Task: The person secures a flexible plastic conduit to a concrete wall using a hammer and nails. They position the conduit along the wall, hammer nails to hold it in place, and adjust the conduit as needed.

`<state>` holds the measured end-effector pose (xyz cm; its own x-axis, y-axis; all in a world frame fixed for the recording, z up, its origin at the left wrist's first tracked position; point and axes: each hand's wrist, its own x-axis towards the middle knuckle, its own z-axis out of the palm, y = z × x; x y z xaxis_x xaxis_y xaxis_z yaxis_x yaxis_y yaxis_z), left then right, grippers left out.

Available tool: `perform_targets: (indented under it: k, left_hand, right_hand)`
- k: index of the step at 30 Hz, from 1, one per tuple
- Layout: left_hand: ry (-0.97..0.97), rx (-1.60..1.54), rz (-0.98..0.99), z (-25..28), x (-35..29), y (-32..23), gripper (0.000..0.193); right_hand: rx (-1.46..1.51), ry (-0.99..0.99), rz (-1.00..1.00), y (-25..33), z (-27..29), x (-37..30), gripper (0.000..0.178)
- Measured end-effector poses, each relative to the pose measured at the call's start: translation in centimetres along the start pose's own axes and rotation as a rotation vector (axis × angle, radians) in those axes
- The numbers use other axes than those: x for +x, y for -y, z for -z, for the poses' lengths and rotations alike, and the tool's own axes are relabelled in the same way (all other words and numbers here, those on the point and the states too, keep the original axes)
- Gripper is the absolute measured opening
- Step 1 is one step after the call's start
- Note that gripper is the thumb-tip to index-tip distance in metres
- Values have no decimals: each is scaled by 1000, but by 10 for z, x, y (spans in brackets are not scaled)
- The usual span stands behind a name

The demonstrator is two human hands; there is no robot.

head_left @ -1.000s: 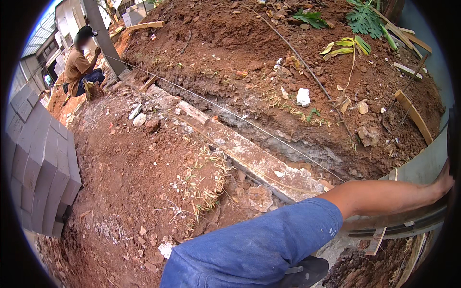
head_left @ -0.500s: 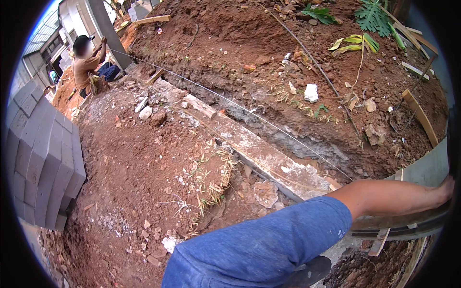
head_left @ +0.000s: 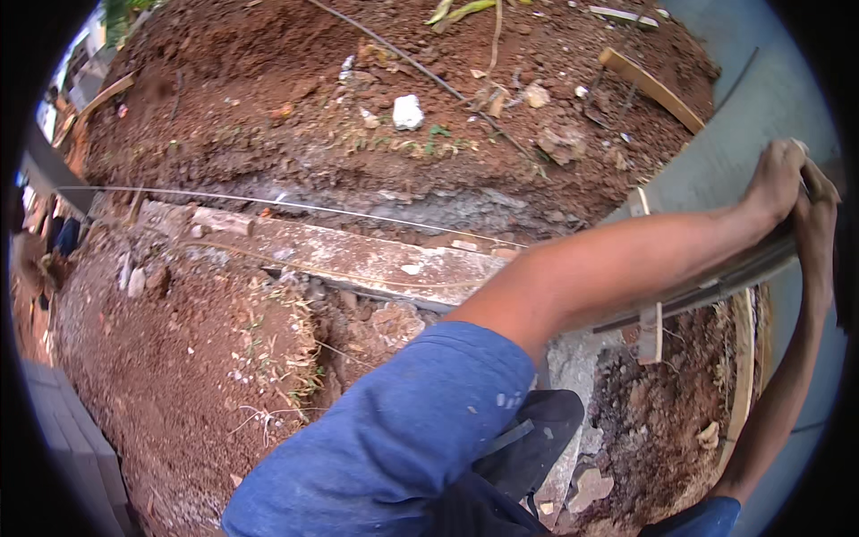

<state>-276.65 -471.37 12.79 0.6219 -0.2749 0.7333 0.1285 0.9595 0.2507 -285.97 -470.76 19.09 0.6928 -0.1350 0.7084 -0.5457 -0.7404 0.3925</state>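
Both my hands meet at the far right, against a smooth grey concrete surface (head_left: 716,170). My left hand (head_left: 777,179) has its fingers bent and pressed together near a corner of it. Touching it, my right hand (head_left: 816,201) is also closed, its forearm rising from the lower right. Whatever the fingers hold is hidden or too small to name. A taut pale string (head_left: 322,204) runs from a grey post at the left to behind my left arm. Below the string lies a long, dirt-covered concrete footing beam (head_left: 358,255).
A trench with a red soil bank (head_left: 268,107) lies beyond the string. Grey blocks (head_left: 67,438) are stacked at the lower left. Wooden boards (head_left: 653,89) lean at the upper right. A co-worker (head_left: 36,259) is partly visible at the left edge.
My view has swung to the right, so the block stack and co-worker slid toward the left edge. My right arm has come into view, its hand meeting my left hand at the concrete.
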Motion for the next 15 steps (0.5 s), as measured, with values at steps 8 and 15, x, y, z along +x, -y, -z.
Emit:
perform_targets:
  k: [8, 15]
  left_hand:
    - [175, -112, 316, 8, -7, -39, 34]
    - [130, 326, 379, 67, -30, -72, 53]
  right_hand:
    - [-109, 12, -108, 21, 29, -4, 29]
    - [-124, 96, -195, 42, 37, 5, 31]
